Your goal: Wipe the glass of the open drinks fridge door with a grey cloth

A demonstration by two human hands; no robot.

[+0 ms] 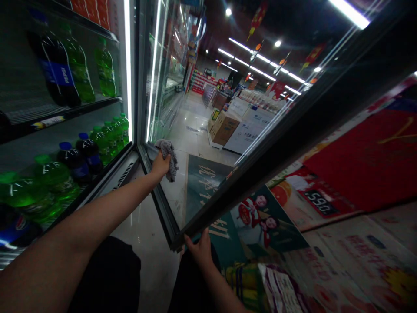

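My left hand is closed around a crumpled grey cloth near the lower hinge-side corner of an open glass fridge door. The cloth is against or very close to the inner side of the glass. Lower down, my right hand is at the bottom outer corner of the dark door frame. Its thumb and fingers are at the frame's edge, and part of the grip is hidden behind it.
Left of me, the fridge shelves hold green bottles and dark cola bottles. A green printed mat lies beyond the door. Stacked cartons and filled bags stand close on the right. Farther off are more boxes.
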